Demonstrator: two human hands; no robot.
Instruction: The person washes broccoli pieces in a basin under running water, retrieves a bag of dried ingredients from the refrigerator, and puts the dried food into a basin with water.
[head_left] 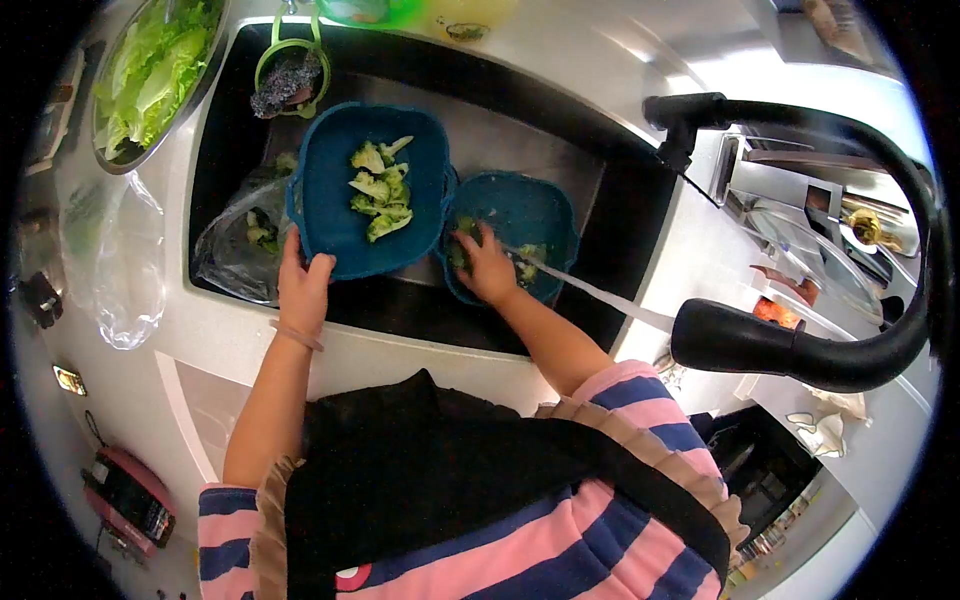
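My left hand grips the near left edge of a blue square basket, its thumb over the rim. Several pale green broccoli pieces lie in the middle of that basket. To its right, a second blue basket sits lower in the sink, with water and more green pieces inside. My right hand reaches down into this second basket, fingers spread among green bits; whether it holds a piece is hard to make out. A stream of water from the black faucet head runs into it.
The dark sink surrounds both baskets. A clear plastic bag with broccoli lies at its left, and a green-rimmed strainer hangs at the back corner. A bowl of lettuce stands at upper left. The faucet's arm arches over the right side.
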